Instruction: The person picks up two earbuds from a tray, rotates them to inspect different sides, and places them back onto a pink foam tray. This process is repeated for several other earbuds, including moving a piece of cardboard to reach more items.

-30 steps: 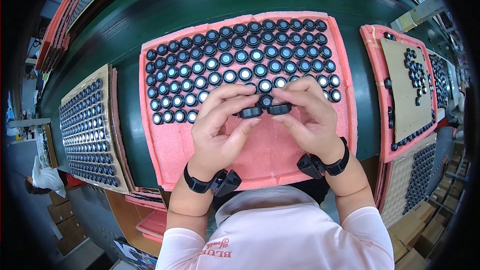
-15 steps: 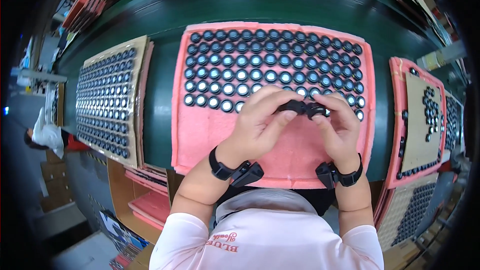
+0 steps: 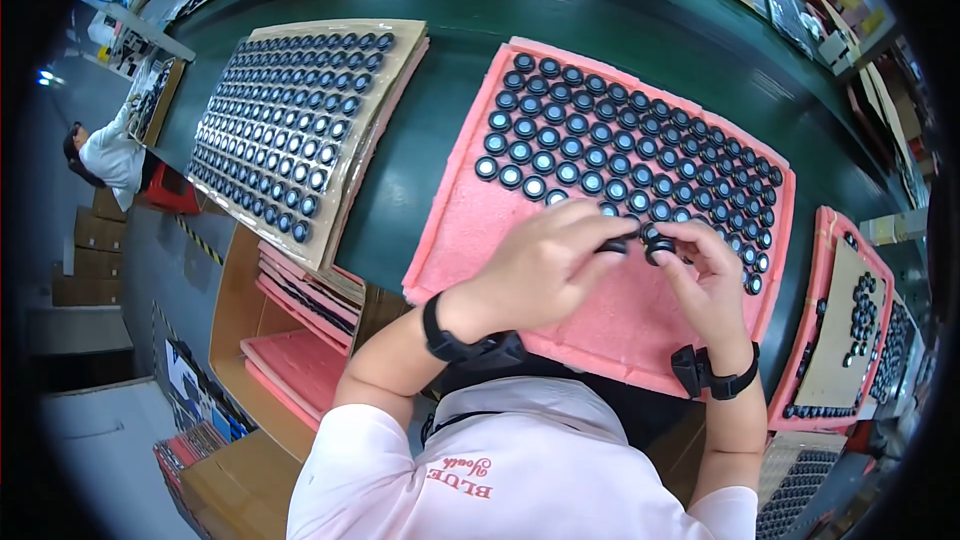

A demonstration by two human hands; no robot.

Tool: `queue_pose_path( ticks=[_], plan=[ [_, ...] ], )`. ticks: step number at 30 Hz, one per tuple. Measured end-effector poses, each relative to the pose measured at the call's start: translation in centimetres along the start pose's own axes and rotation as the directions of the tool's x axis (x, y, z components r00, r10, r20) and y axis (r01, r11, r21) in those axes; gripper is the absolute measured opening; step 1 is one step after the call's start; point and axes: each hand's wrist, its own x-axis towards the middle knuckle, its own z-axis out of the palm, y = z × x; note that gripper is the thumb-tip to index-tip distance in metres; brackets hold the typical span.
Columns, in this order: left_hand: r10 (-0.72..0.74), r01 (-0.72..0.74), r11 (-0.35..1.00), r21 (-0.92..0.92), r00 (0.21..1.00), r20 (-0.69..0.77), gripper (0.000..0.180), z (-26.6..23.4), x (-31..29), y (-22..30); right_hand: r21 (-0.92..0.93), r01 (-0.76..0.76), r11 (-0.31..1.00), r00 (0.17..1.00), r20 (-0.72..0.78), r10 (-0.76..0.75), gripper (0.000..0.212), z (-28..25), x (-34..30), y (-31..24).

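Over the near half of a pink foam tray (image 3: 470, 245), both hands work close together. Between the fingertips of my left hand (image 3: 545, 265) is a small black round part (image 3: 617, 243), largely covered by the fingers. Thumb and fingers of my right hand (image 3: 708, 275) pinch another black round part (image 3: 656, 244) with a ring-like edge. The two parts are side by side; whether they touch, I cannot tell. Slanted rows of similar black round parts with pale, shiny centres (image 3: 645, 147) fill the tray's far half, and my hands hide some of the nearest ones.
The tray lies on a green bench (image 3: 390, 185). To its left, a cardboard-edged stack (image 3: 345, 225) bears more rows of parts. At right stands another pink tray (image 3: 783, 365) with loose parts on cardboard. A carton (image 3: 232, 315) holds pink sheets. A person (image 3: 112, 155) is far left.
The whole view has turned and shifted, so the pink tray sits farther right and slanted, and more of the left stack shows. Both hands still hold their parts close together.
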Motion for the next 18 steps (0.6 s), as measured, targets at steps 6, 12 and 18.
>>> queue_pose_path(
  ticks=[6, 12, 18],
  plan=[
    [-0.428, 0.443, 0.890, 0.106, 0.893, -0.135, 0.027, -5.0, -5.4, -4.0, -0.138, -0.012, 0.990, 0.968, 0.246, 0.046, 0.021, 4.5, 2.9, -1.1],
    [-0.497, 0.511, 0.850, 0.129, 0.859, -0.126, 0.022, -7.7, -6.0, -6.7, -0.355, 0.197, 0.914, 0.921, 0.388, -0.048, 0.020, 9.9, 6.4, -0.4],
    [-0.326, 0.343, 0.880, 0.328, 0.939, -0.106, 0.022, -7.4, -5.4, -9.4, -0.480, 0.311, 0.820, 0.901, 0.424, -0.094, 0.020, 12.6, 8.2, 1.6]
  ],
)
